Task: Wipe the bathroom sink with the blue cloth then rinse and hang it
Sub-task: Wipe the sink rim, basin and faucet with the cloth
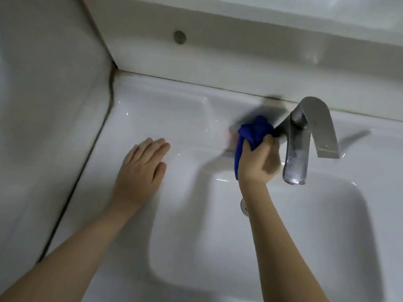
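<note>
View from above, looking down on a white sink set into a corner, pale walls to the left and behind. Left hand flat on the sink's left ledge, palm down, fingers straight and close together, thumb slightly apart, holding nothing. Bare forearm running back toward the lower left corner. Right hand closed in a fist around a blue cloth, bunched up, most of it pushing out above the knuckles, a narrow strip hanging down along the left side of the hand. Cloth pressed against the back ledge of the sink, just left of the tap, near the seam with the rear wall. Whether cloth touches the tap base cannot be told; motion blur there. Right forearm stretching across the basin from the lower right. Tap grey metal, matte, with a flat angular spout bending forward and down over the basin, and an upright column in front of it spotted with pale marks. Part of a metal drain ring showing in the basin, beside the right wrist. Small round grey disc on the rear wall, high up. Dark grimy line along the joint between sink and left wall.
</note>
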